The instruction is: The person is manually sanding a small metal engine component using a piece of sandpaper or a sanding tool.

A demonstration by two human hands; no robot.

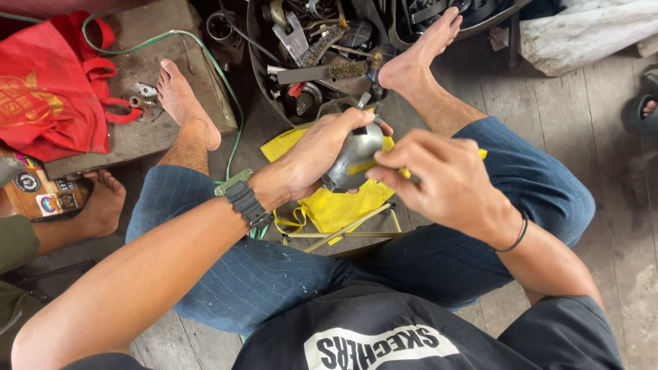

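- Your left hand (322, 154) wraps from the side around a rounded grey metal part (355, 156), fingers curled closed over its top; the part sits between your two hands, above your lap.
- Your right hand (439, 179) pinches a thin yellow strip (362, 166) against the part's face, fingertips closed on it.
- Judged by its dull sheen, the part is stiff, fairly heavy and possibly slick; grip it across its broad curved body, not its small protrusions.
- The strip looks light and flexible; hold it near its working end.
- Beneath your hands lies a yellow cloth (339, 205); beyond them, a tub of tools (322, 55) on the floor.
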